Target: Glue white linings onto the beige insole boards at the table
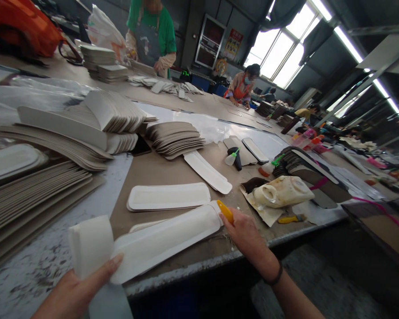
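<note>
My right hand [244, 230] is closed around a brush's yellow handle [225, 212], at the right end of a long white panel [169, 239] with rounded corners. The brush's bristles are hidden from view. At the near left, my left hand [76, 283] grips a curled white strip [91, 243], its thumb touching the left end of the long panel. Just behind lies a shorter white panel [169, 196] on the brown board. Another white panel [208, 172] slants from beneath a fanned stack of grey-brown pieces [175, 138].
Large stacks of grey-brown panels [36, 199] fill the left side. To the right are a stained plastic jug [279, 194], a second yellow-handled brush [291, 219], and a green-tipped bottle [232, 157]. The table edge [193, 269] runs close in front. Co-workers stand across the table.
</note>
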Motion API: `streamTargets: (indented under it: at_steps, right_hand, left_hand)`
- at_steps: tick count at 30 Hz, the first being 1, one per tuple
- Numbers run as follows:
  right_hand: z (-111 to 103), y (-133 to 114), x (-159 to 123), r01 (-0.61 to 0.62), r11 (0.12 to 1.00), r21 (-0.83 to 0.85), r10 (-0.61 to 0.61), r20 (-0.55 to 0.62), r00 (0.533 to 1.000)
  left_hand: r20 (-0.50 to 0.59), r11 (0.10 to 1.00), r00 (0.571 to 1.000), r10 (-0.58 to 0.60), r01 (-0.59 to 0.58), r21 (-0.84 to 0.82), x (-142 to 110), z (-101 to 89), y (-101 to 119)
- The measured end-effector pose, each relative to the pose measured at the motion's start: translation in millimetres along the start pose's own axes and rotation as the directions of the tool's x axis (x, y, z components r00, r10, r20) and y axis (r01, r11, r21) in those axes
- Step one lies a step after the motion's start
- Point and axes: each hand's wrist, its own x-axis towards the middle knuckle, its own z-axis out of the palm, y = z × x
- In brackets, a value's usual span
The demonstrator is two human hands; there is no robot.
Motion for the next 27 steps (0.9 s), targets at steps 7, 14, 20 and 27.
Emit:
streamTargets:
  at_steps: [7, 14, 20, 27]
  right_hand:
    - [12, 1, 1, -0.142, 0.913, 0.383, 0.075, 0.185, 0.98]
    - [8, -10, -2, -0.336, 0.75, 0.57, 0.229, 0.254, 0.94]
    - [6, -25, -14, -0.404, 0.536, 0.742, 0.158, 0.382, 0.911]
    - [6, -33, -23, -0.457, 0.194, 0.868, 0.172, 0.428, 0.887]
  left_hand:
    - [0.291, 0.957, 0.956, 0.043, 0.044, -0.287, -27, -10.5, 12]
    - [0.326, 0.933, 0.938, 0.117, 0.008, -0.36, -32, -22.2, 5]
    - [0.16, 0.927, 0.978, 0.136, -0.068, -0.369, -34, -24.6, 4]
    - [0.161, 0.951, 0.981, 0.106, -0.053, -0.304, -32, -27.4, 8]
